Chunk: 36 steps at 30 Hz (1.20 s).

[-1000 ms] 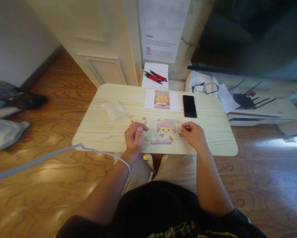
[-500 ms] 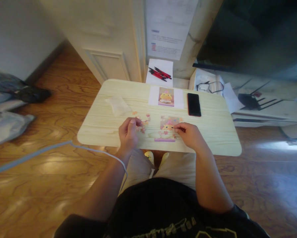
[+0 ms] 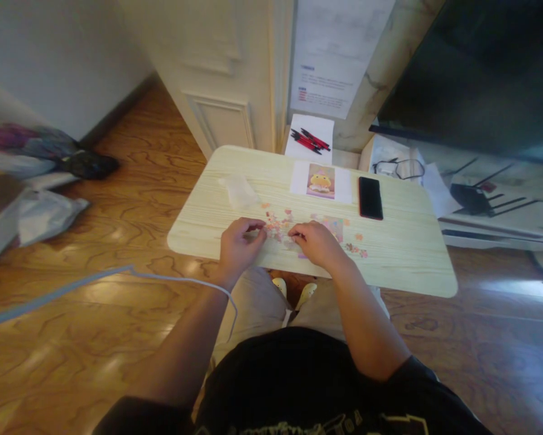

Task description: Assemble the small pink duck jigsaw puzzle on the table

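Observation:
Small jigsaw puzzle pieces point(image 3: 277, 226) lie loose on the pale wooden table point(image 3: 407, 241), between my two hands. My left hand point(image 3: 240, 246) rests at the left edge of this pile, thumb and forefinger tips brought together; anything between them is too small to make out. Over the pile's right side, my right hand point(image 3: 315, 243) has its fingers pinched, and what they hold is hidden. A partly assembled puzzle point(image 3: 335, 227) lies beneath and behind my right hand, which covers most of it. More loose pieces point(image 3: 357, 250) sit to its right.
Behind the puzzle lies a sheet with a printed yellow cartoon figure point(image 3: 320, 181). A black phone point(image 3: 370, 197) is to its right, a translucent bag point(image 3: 239, 192) to the left. Red pens point(image 3: 310, 141) rest on paper beyond the table. A grey cable point(image 3: 172, 276) crosses near my left forearm.
My right hand has moved left from the assembled puzzle to the loose pieces. My left hand has stayed by the pile, its thumb now stretched further forward. The view has shifted slightly.

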Each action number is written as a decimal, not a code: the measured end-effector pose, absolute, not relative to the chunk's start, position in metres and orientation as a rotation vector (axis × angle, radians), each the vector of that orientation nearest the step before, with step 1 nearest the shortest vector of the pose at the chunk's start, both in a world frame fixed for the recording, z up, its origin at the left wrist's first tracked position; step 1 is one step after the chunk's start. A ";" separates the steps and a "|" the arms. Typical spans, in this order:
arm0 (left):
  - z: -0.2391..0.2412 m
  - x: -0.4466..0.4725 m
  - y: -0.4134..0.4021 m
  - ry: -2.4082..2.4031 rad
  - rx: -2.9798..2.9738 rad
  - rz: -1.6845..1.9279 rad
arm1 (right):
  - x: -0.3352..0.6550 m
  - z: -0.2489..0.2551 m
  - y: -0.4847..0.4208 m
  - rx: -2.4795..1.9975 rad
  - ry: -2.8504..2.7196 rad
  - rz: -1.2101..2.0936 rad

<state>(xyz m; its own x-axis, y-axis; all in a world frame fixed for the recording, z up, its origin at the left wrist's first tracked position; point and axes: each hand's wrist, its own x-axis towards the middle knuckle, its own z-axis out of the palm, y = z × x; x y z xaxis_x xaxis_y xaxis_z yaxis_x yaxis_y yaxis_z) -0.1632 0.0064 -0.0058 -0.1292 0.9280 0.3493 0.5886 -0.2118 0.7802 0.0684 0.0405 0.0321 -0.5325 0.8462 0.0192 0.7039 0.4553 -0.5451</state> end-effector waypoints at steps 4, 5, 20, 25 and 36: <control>-0.010 -0.160 0.005 1.672 2.088 1.094 | 0.064 0.030 0.049 -1.495 -2.351 0.486; -0.011 -0.159 0.005 1.705 2.132 1.049 | 0.062 0.029 0.052 -1.543 -2.334 0.442; -0.005 -0.148 0.002 1.932 2.200 0.804 | 0.043 0.027 0.079 -1.617 -2.476 0.354; -0.006 -0.150 0.002 1.909 2.206 0.901 | 0.061 0.033 0.088 -1.491 -2.332 0.583; 0.000 -0.084 0.006 1.100 2.546 0.767 | 0.133 0.053 0.115 -1.611 -2.172 0.644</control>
